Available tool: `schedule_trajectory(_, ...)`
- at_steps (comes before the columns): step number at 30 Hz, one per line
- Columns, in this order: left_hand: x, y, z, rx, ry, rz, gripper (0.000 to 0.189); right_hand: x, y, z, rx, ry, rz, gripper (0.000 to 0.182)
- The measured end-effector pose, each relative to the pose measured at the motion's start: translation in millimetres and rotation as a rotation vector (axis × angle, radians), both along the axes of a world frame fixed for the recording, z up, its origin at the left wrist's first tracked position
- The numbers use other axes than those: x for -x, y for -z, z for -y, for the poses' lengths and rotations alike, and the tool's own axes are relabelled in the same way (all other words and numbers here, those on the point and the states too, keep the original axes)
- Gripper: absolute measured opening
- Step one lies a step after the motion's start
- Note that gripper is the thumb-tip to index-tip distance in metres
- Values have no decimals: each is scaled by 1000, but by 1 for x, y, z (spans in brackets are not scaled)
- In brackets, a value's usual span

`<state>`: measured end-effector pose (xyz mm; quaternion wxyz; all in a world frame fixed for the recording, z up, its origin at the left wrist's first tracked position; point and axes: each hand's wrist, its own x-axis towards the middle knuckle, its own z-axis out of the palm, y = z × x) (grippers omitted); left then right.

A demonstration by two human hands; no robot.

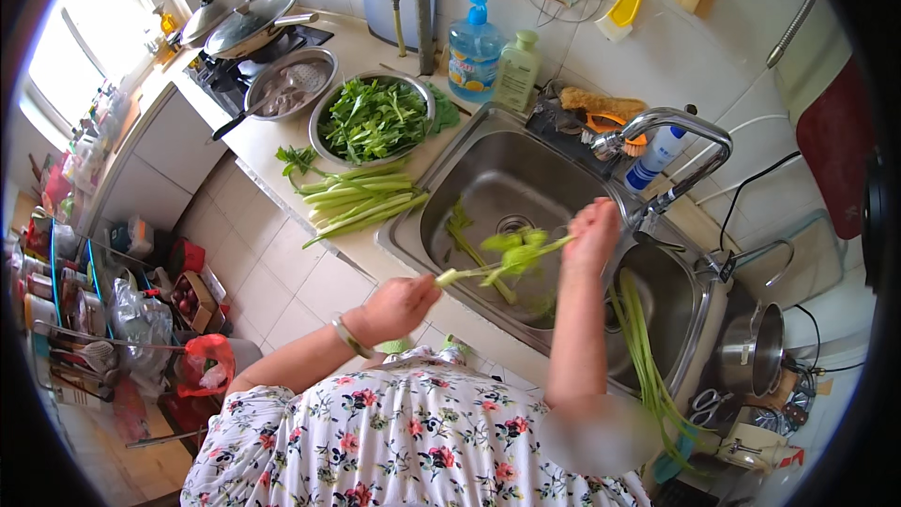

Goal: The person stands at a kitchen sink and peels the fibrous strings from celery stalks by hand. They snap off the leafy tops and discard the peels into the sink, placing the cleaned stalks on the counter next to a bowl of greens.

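My left hand (400, 304), with a bangle at the wrist, grips the cut end of a celery stalk (457, 274) at the front edge of the sink. Closed on the other end of the leafy celery is my right hand (593, 229), over the large basin (493, 190). Another piece of celery (461, 239) lies in that basin. Long celery stalks (637, 331) hang from the small basin over its near edge. On the counter left of the sink, stripped stalks (362, 198) lie in a pile before a steel bowl (317, 144) of celery leaves (373, 120).
A chrome faucet (693, 130) arches over the sink. Behind it stand a blue soap bottle (475, 56) and a green bottle (519, 70). A colander bowl (325, 84) holds raw meat (285, 93) near the stove. Scissors (707, 405) and a steel pot (752, 352) sit at the right.
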<state>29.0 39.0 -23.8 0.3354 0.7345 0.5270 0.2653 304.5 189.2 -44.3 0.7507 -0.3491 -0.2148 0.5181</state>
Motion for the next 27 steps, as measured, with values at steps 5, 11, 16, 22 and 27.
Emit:
schedule_trajectory(5,48,-18,8,6,1,-196,20,-80,-8,6,-14,152,191,22)
schedule_trajectory(11,27,-45,0,-26,86,-94,19,75,-59,96,-413,-676,1017,27)
schedule_trajectory(16,14,-39,-5,73,-11,247,22,103,-48,96,-551,-441,1493,9)
schedule_trajectory(22,-8,-11,-16,501,-364,1097,22,120,-50,92,-836,-331,1770,14)
schedule_trajectory(27,11,9,-41,277,-475,1140,25,111,-45,109,-870,-464,1757,13)
